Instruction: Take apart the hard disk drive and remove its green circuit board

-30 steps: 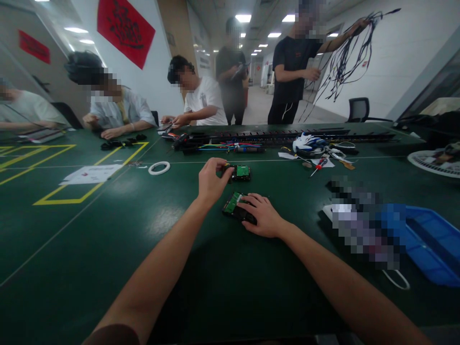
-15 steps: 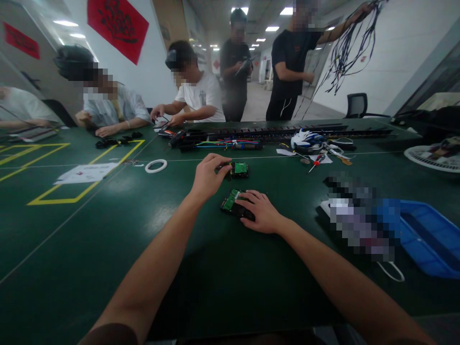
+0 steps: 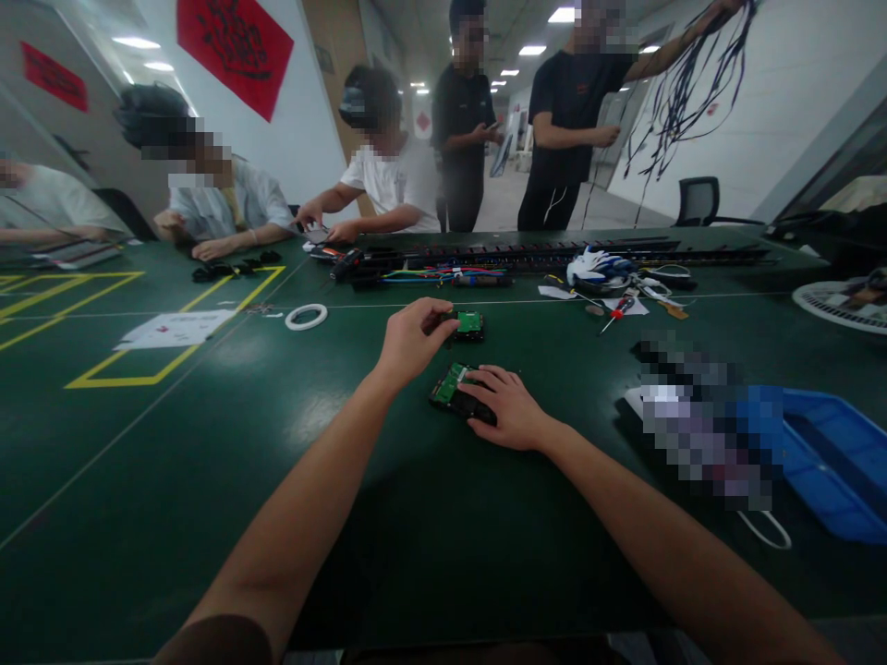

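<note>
Two small black drives with green circuit boards lie on the dark green table (image 3: pixel 208 443). The far drive (image 3: pixel 469 324) is gripped at its left edge by my left hand (image 3: pixel 410 340), fingers curled round it. The near drive (image 3: pixel 450 388) lies under my right hand (image 3: pixel 504 406), whose fingers press down flat on its right part, holding it in place. Both forearms reach in from the bottom edge.
A white tape ring (image 3: pixel 306 317), a paper sheet (image 3: pixel 175 329), coloured cables (image 3: pixel 443 274), a red screwdriver (image 3: pixel 616 314), gloves (image 3: pixel 597 271) and a blue tray (image 3: pixel 832 453) are on the table. Seated people work at the far left; two people stand behind, one holding a bundle of cables.
My hands have stayed on the two drives; the view has shifted slightly. The standing person with the cable bundle has raised it higher.
</note>
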`<state>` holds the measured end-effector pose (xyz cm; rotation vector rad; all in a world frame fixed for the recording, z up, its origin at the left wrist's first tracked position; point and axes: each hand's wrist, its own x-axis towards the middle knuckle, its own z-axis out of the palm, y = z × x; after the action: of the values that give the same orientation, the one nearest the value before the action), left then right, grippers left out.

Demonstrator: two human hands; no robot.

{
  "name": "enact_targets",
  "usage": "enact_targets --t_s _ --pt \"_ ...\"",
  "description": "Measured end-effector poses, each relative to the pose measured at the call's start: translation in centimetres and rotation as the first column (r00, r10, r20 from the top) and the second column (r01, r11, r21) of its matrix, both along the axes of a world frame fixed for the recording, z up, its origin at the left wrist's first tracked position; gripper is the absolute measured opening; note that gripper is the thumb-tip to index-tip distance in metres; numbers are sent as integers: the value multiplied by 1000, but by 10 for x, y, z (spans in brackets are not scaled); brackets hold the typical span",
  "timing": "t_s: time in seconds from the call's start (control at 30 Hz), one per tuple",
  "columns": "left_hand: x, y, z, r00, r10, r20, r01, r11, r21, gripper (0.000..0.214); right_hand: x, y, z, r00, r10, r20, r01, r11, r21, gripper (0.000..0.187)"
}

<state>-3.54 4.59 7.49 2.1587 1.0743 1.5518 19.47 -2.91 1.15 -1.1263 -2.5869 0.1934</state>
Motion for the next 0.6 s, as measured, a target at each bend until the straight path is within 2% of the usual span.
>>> enact_targets --t_s 0.13,0.23,0.37,0.5,0.6 --pt "8 -3 -5 996 65 62 -67 997 32 29 0 0 0 1000 5 -4 -5 1000 -1 66" --pt "10 -5 -5 992 120 51 -123 990 69 25 0 1 -1 1000 11 -10 -11 1000 3 66" --pt "6 -3 -3 995 98 -23 -96 993 70 18 0 1 -3 1000 11 -16 -11 1000 13 66" --pt "-2 1 1 990 72 -120 -69 997 34 26 1 2 -4 1000 10 -5 -10 1000 18 67" --pt "-4 0 3 987 78 -137 -72 996 50 30 1 2 -5 1000 6 1 -6 1000 21 66"
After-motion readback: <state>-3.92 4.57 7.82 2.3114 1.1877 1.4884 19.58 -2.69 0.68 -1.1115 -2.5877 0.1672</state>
